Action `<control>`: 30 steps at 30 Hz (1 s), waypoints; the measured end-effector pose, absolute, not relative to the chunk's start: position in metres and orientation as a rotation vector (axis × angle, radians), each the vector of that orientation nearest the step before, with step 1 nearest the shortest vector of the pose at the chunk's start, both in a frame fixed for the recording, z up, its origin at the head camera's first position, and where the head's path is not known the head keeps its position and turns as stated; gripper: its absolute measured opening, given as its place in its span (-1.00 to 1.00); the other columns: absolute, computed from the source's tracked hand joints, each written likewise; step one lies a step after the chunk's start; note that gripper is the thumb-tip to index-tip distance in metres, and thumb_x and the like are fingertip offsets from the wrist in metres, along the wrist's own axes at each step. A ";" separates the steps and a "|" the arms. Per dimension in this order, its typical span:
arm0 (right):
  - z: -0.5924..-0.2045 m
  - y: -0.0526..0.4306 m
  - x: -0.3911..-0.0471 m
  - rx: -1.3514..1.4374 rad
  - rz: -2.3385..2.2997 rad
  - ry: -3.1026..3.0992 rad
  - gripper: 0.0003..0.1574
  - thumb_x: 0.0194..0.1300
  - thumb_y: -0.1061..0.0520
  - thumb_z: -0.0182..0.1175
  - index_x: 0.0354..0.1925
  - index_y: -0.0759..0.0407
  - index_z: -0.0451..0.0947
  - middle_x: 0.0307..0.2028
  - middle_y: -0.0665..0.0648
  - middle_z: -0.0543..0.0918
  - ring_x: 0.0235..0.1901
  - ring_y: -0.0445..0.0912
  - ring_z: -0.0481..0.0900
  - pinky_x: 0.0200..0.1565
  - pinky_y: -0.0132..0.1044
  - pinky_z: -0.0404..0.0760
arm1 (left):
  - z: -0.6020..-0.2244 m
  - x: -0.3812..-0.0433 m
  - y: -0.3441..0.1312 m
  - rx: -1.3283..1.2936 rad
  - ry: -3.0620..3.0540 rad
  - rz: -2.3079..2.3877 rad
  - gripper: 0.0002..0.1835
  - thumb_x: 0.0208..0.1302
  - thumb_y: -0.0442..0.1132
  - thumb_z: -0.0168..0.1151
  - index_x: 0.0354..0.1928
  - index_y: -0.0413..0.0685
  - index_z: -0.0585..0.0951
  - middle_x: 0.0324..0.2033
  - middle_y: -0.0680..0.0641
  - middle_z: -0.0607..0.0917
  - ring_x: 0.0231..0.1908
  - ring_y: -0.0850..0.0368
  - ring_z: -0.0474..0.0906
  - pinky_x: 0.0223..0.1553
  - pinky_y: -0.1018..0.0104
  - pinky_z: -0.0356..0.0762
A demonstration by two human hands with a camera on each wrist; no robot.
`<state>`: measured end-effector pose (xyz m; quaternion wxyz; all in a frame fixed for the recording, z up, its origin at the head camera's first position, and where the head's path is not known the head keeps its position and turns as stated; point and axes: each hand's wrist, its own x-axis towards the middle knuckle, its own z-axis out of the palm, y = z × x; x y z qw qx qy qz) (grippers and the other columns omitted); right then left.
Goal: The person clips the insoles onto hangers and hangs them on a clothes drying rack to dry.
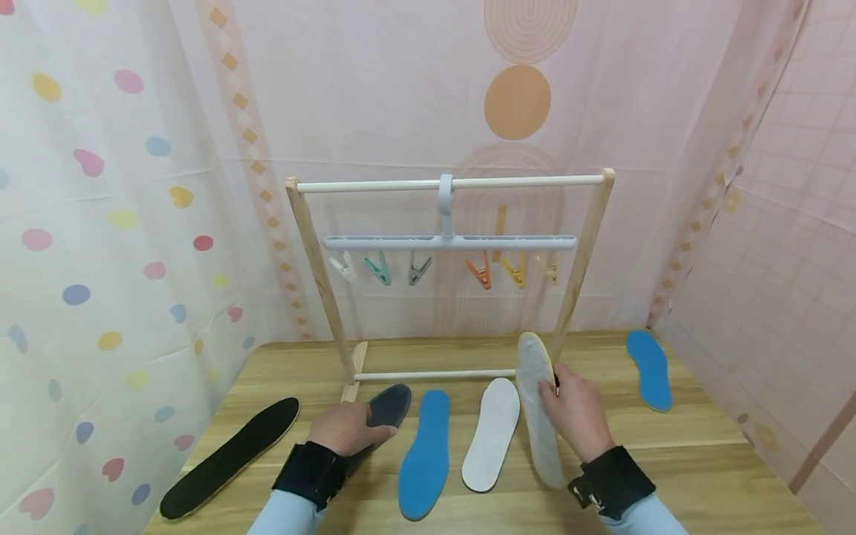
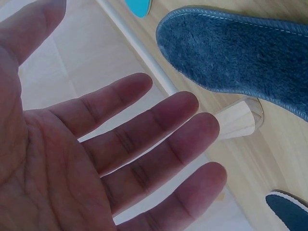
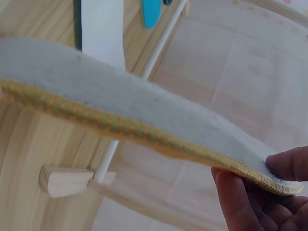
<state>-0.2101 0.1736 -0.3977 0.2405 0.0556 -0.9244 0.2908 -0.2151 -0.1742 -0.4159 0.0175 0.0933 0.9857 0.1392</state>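
Observation:
My right hand (image 1: pixel 578 412) pinches a light grey fuzzy insole (image 1: pixel 535 394) and holds it raised on edge. In the right wrist view, thumb and fingers grip one end of this insole (image 3: pixel 134 101), and its yellow stitched rim shows. My left hand (image 1: pixel 341 429) is over a dark blue-grey insole (image 1: pixel 391 406) and partly hides it. Seen from the left wrist, the fingers (image 2: pixel 168 149) are extended and spread, with the plush dark insole (image 2: pixel 231 53) beyond the fingertips. Between the hands lie a blue insole (image 1: pixel 428 453) and a white insole (image 1: pixel 493 435).
A wooden rack (image 1: pixel 314 275) stands behind, with a light blue hanger (image 1: pixel 394 243) on its top bar. Several coloured clips (image 1: pixel 515 271) hang from the hanger. A black insole (image 1: pixel 234 457) lies far left, another blue insole (image 1: pixel 650 371) far right on the table (image 1: pixel 709 475).

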 end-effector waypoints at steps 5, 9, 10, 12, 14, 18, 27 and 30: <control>-0.398 0.164 -0.209 0.201 0.805 -2.483 -0.87 0.15 0.22 0.18 -0.45 0.24 0.44 -0.64 0.05 0.47 -0.68 -0.16 0.36 -0.64 -0.29 0.31 | -0.415 -0.217 -0.176 0.274 3.059 0.449 -0.50 -0.02 0.26 0.22 -0.55 -0.08 0.59 -0.74 0.04 0.45 -0.70 0.16 0.34 -0.70 0.26 0.25; -0.400 0.158 -0.208 0.221 0.831 -2.458 -0.89 0.14 0.22 0.20 -0.43 0.24 0.46 -0.66 0.02 0.46 -0.70 -0.20 0.34 -0.67 -0.34 0.31 | -0.417 -0.220 -0.179 0.275 3.066 0.441 -0.46 -0.02 0.27 0.21 -0.40 -0.14 0.64 -0.62 -0.02 0.57 -0.62 0.11 0.45 -0.65 0.22 0.35; -0.401 0.156 -0.208 0.223 0.836 -2.451 -0.90 0.14 0.22 0.20 -0.42 0.24 0.47 -0.65 0.02 0.47 -0.70 -0.21 0.35 -0.67 -0.35 0.32 | -0.417 -0.220 -0.180 0.271 3.065 0.446 -0.44 -0.02 0.27 0.21 -0.35 -0.15 0.64 -0.58 -0.04 0.60 -0.59 0.09 0.48 -0.62 0.19 0.37; -0.401 0.153 -0.208 0.230 0.834 -2.436 -0.91 0.13 0.23 0.21 -0.42 0.23 0.48 -0.65 0.02 0.49 -0.70 -0.22 0.35 -0.68 -0.35 0.32 | -0.417 -0.222 -0.182 0.264 3.067 0.463 -0.40 -0.02 0.27 0.21 -0.27 -0.17 0.63 -0.51 -0.06 0.62 -0.54 0.07 0.51 -0.57 0.16 0.41; -0.402 0.151 -0.207 0.237 0.830 -2.425 -0.90 0.12 0.23 0.23 -0.44 0.22 0.47 -0.67 0.01 0.47 -0.71 -0.22 0.33 -0.68 -0.35 0.30 | -0.417 -0.223 -0.184 0.253 3.072 0.487 -0.38 -0.04 0.28 0.21 -0.23 -0.17 0.61 -0.45 -0.07 0.63 -0.49 0.06 0.53 -0.53 0.14 0.43; -0.402 0.145 -0.207 0.258 0.802 -2.426 -0.82 0.10 0.24 0.24 -0.52 0.19 0.41 -0.71 -0.02 0.38 -0.73 -0.20 0.27 -0.69 -0.35 0.25 | -0.414 -0.225 -0.189 0.248 3.084 0.544 -0.42 -0.04 0.28 0.22 -0.33 -0.14 0.60 -0.48 -0.07 0.60 -0.52 0.05 0.50 -0.53 0.15 0.41; -0.404 0.134 -0.206 0.297 0.793 -2.418 -0.80 0.11 0.23 0.24 -0.53 0.17 0.40 -0.68 -0.04 0.37 -0.70 -0.21 0.27 -0.65 -0.37 0.26 | -0.398 -0.235 -0.199 0.226 3.140 0.522 -0.26 0.01 0.31 0.15 -0.04 -0.23 0.55 -0.21 -0.19 0.63 -0.27 -0.11 0.57 -0.35 0.03 0.48; -0.405 0.129 -0.205 0.286 0.821 -2.429 -0.81 0.13 0.20 0.24 -0.52 0.15 0.41 -0.68 -0.05 0.37 -0.69 -0.21 0.28 -0.65 -0.37 0.27 | -0.391 -0.238 -0.201 0.252 3.164 0.477 -0.28 0.03 0.30 0.14 -0.04 -0.23 0.56 -0.21 -0.19 0.63 -0.27 -0.12 0.57 -0.35 0.03 0.48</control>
